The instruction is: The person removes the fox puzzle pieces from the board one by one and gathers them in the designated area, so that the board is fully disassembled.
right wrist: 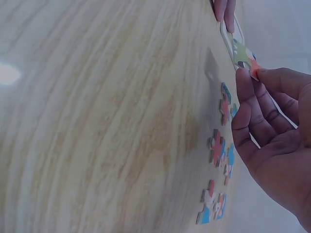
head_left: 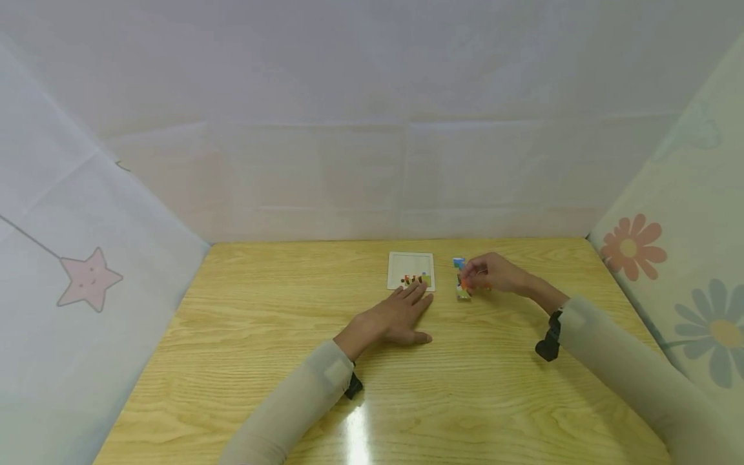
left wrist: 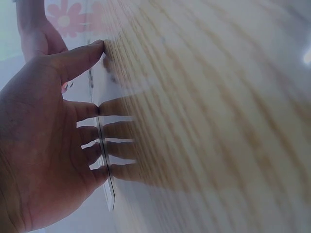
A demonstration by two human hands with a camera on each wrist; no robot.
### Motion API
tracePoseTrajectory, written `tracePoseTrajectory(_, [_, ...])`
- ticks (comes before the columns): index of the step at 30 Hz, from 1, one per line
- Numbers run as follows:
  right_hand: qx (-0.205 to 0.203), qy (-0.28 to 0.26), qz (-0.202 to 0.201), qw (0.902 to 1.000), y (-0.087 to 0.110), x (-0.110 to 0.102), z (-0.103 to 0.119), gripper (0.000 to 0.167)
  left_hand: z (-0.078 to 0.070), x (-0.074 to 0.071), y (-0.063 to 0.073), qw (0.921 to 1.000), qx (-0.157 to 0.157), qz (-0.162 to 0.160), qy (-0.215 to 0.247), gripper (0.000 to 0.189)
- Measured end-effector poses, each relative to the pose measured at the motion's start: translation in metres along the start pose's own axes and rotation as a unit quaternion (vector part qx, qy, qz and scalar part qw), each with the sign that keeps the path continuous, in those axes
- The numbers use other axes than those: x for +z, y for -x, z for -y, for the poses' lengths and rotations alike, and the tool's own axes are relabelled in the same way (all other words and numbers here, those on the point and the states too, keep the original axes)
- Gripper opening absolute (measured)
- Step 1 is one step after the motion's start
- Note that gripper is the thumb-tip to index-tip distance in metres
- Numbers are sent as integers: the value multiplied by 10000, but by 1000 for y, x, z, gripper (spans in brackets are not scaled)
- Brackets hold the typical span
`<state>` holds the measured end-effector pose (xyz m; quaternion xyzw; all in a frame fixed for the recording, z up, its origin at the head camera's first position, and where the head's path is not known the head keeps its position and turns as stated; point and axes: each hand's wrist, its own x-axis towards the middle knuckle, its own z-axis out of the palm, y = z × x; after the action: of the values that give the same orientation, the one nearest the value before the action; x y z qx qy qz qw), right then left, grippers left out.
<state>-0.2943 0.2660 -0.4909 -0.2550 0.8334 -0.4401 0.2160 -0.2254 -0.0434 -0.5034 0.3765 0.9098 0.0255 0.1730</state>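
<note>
My right hand (head_left: 495, 272) pinches a jigsaw puzzle piece (right wrist: 249, 60) between thumb and fingertips, raised above the table. Orange, green and white show on that piece. My left hand (head_left: 394, 320) is spread out, its fingertips touching the near edge of a square white puzzle tray (head_left: 408, 264). Inside the tray, along its near side, lie joined pieces (head_left: 426, 280) in red, black and green, partly hidden by the left fingers. Below the right hand, in the right wrist view, several loose puzzle pieces (right wrist: 217, 147) lie on the table.
The wooden table (head_left: 279, 310) ends at a pale cloth backdrop (head_left: 325, 181). Patterned cloth stands on both sides, with a pink star (head_left: 90, 279) at left and flowers (head_left: 633, 247) at right. A dark band (head_left: 549, 339) sits on the right wrist.
</note>
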Motion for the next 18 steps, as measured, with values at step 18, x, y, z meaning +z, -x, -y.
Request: tracePoseTrajectory(18, [-107, 479, -311, 9983, 7, 8, -9, 14, 0, 0, 2, 10000, 31, -32, -49, 94])
